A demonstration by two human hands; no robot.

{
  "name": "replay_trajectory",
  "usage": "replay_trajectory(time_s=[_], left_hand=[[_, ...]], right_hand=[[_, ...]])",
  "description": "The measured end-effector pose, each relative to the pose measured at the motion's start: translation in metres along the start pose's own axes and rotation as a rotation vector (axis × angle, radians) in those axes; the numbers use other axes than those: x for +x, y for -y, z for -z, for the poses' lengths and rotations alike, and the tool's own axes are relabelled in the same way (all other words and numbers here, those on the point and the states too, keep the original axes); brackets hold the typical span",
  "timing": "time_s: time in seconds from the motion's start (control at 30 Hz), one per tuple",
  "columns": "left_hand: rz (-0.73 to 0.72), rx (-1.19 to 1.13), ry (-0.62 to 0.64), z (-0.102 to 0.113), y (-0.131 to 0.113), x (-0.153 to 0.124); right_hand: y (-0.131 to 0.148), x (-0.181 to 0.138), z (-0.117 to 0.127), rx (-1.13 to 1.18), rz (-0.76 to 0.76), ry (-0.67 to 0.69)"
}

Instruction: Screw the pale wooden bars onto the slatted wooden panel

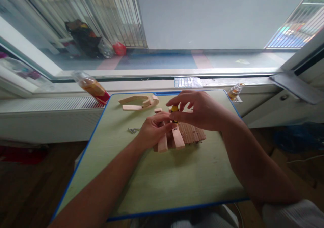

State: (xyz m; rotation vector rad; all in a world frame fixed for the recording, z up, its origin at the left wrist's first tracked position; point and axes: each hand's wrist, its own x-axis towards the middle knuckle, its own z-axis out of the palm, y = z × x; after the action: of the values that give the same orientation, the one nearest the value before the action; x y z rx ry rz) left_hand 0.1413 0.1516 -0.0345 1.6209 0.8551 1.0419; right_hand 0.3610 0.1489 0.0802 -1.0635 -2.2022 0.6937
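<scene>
Tabletop (157,180): left hand (153,131) grips wooden slats (191,135), right hand (202,112) pinches yellow tool (174,109).

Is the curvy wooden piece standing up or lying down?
Lying down: the curved wooden piece rests flat on the table.

Slatted wood piece (188,135) sits mid-bench (157,184), screws (133,130) just left of it, curved wood parts (140,103) behind, bottles on the sill (162,82) beyond.

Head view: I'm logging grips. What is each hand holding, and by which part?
Right hand pinches a small yellow-and-black object by its top; left hand grips a pale wooden slat near its upper end.
</scene>
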Motion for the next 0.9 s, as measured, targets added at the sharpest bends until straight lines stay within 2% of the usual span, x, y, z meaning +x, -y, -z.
replay_trajectory(time_s=[0.13, 0.3, 0.53, 0.73, 0.9], left_hand=[[-0.007, -0.018, 0.012, 0.0, -0.004, 0.0], [0.011, -0.03, 0.039, 0.0, -0.003, -0.001], [0.038, -0.067, 0.004, -0.003, -0.005, -0.003], [0.114, -0.165, -0.004, -0.004, 0.003, -0.003], [0.08, -0.171, -0.033, -0.005, 0.008, -0.003]], right_hand=[[0.001, -0.001, 0.005, 0.003, 0.041, 0.024], [0.0, 0.0, 0.003, -0.026, 0.017, 0.0], [0.003, 0.0, 0.001, -0.079, -0.014, -0.04], [0.005, 0.001, -0.004, -0.133, -0.06, -0.074], [0.005, 0.001, -0.008, -0.136, -0.07, -0.068]])
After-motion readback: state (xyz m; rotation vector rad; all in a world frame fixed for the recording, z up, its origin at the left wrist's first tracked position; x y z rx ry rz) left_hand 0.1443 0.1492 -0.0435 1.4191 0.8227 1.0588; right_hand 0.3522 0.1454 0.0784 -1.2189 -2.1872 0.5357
